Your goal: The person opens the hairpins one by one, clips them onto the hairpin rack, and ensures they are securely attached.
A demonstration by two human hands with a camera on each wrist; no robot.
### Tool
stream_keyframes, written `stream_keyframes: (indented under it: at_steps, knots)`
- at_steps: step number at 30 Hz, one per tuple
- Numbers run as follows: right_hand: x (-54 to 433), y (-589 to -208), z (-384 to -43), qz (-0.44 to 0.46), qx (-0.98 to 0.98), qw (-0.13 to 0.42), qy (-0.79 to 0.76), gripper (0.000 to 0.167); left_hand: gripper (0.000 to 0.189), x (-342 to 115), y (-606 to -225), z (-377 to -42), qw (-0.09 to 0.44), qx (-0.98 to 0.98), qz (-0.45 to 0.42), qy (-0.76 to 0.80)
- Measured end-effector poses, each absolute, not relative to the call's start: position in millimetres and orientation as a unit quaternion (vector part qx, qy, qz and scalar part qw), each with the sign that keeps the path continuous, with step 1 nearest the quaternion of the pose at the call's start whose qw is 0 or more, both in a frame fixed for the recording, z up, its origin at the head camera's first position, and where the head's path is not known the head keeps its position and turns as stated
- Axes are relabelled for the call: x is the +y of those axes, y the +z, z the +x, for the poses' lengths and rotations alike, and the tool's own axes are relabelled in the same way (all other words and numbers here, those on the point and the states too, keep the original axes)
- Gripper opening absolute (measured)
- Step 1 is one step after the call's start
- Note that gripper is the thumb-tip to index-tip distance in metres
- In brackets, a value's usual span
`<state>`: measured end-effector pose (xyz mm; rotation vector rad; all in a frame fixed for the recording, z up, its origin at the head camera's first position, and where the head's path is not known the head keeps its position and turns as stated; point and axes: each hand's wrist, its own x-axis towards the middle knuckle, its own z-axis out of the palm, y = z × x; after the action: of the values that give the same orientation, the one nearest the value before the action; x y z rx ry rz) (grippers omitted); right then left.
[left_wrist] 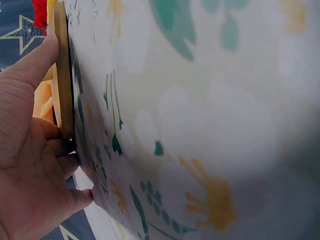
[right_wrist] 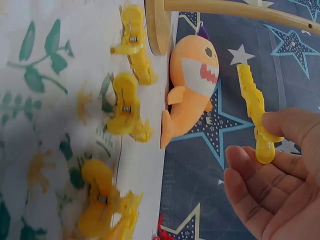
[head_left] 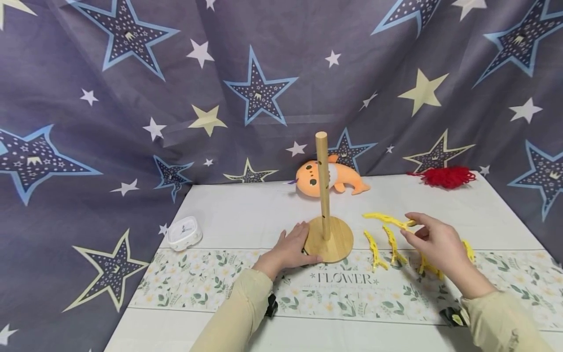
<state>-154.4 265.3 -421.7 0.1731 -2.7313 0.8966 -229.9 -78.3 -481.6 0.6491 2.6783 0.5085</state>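
A wooden stand (head_left: 338, 239) with a round base and an upright post stands near the middle of the table. My left hand (head_left: 290, 247) holds the base at its left rim, thumb at the front and fingers farther back; the left wrist view shows the base's edge (left_wrist: 64, 95) against thumb and fingers. To the right of the stand, my right hand (head_left: 440, 242) pinches one end of a yellow branch-shaped spring clip (right_wrist: 253, 105), raised off the table. Several matching yellow clips (head_left: 375, 252) lie below and around that hand, some partly hidden by it.
Behind the post lies an orange plush shark (head_left: 347, 177). A white clock (head_left: 184, 233) sits at the left table edge, and red yarn (head_left: 448, 177) lies at the back right. A flower-printed strip (head_left: 198, 278) crosses the white table; a starry curtain (head_left: 272, 39) hangs behind.
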Motion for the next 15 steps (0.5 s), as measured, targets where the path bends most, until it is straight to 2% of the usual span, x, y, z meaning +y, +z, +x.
stream_keyframes:
  at_steps: [15]
  knots:
    - [232.0,-433.5,-169.2,0.116,-0.939,0.114,0.302,0.033,0.109,-79.2,-482.0,-230.2,0.170,0.941,0.228,0.185]
